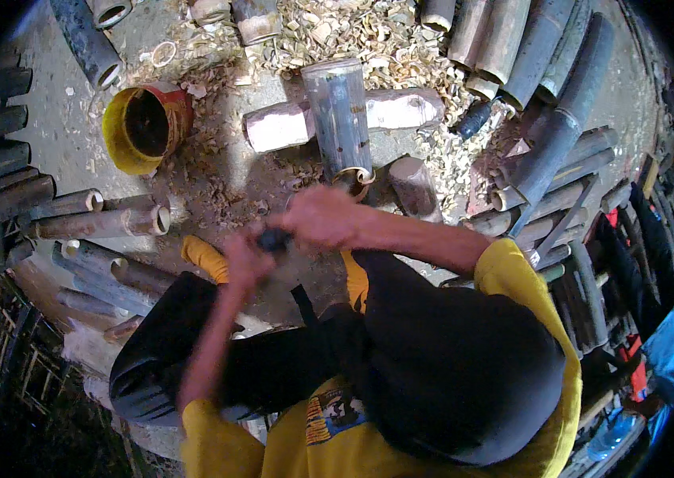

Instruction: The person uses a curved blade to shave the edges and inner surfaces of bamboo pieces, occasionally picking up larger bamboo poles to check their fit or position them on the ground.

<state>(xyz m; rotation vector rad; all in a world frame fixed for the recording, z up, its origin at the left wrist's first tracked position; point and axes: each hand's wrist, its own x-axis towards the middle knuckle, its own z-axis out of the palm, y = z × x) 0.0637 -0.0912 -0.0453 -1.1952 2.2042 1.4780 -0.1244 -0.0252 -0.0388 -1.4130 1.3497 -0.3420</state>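
Note:
A short, thick bamboo tube [337,119] lies propped across a pale bamboo block [279,127], its near end toward me. A curled pale shaving [366,177] hangs at that end. My right hand [319,217] is closed just below it, smeared by motion, and what it grips is hidden. To its left, my left hand [244,256] is closed around a black handle [273,239] that reaches up to my right hand. No blade can be made out. My bent legs in black trousers [472,342] frame both hands.
A yellow and red bucket [126,143] lies on its side at upper left. Pale shavings [384,48] cover the far floor. Bamboo tubes [560,127] line the right side, others [106,223] the left. A stub of bamboo [415,185] stands right of my hands.

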